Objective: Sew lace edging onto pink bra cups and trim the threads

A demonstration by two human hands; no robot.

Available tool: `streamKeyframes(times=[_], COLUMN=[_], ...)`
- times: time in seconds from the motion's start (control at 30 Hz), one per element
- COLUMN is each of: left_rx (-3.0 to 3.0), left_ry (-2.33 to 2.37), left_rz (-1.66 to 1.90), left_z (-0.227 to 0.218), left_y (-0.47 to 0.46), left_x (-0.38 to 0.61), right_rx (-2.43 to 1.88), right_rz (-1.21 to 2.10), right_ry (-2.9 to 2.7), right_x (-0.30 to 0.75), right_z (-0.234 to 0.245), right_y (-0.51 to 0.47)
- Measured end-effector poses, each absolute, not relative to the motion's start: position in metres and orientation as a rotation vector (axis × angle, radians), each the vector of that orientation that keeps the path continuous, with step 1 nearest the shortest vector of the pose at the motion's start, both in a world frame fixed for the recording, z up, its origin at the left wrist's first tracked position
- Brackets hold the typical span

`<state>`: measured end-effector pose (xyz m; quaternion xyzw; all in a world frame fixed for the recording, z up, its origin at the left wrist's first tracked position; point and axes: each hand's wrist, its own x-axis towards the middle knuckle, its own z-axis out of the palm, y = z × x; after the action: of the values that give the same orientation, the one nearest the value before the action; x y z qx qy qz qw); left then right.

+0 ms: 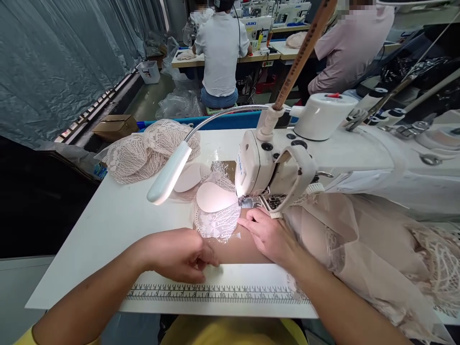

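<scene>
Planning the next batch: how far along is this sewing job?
Seemingly done: the lace pile behind the lamp. In hand: left hand and right hand hold the lace-topped fabric at the sewing machine needle. Left: probably the fabric heap on the right; its state is unclear.

Your left forearm [97, 292] reaches in from the lower left, and your left grip [178, 254] lies palm down, fingers curled under, thumb pinched against the fingertips. Your right forearm [338, 302] comes in from the lower right. Your right grip [268, 235] lies flat, palm down, fingers stretched forward and close together. The two grips are near each other but apart.
</scene>
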<state>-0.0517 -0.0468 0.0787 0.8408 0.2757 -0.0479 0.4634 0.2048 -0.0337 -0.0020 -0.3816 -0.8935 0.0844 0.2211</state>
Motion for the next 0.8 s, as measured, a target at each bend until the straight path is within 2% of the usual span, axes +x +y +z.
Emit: streamKeyframes(times=[0.2,0.4,0.57,0.8], left_rx=[2.192,2.664,2.85,2.894], left_ry=[0.751,0.857,0.725,0.67], left_rz=[0.109,0.373,0.389,0.356], left_z=[0.087,0.047,0.014,0.011], left_y=[-0.032,-0.009,0.002,0.005], left_x=[-0.045,-0.024,-0.024,-0.027], right_rx=[-1.1,-1.175,-1.154,-1.17], right_rz=[0.218,0.163,0.136,0.163], right_ry=[-2.426,-2.35,-2.46,-2.529], right_x=[0.206,0.206,0.204,0.199], right_z=[-0.001,-0.008,-0.007,0.002], right_y=[-0.035,-0.032,-0.032,-0.033])
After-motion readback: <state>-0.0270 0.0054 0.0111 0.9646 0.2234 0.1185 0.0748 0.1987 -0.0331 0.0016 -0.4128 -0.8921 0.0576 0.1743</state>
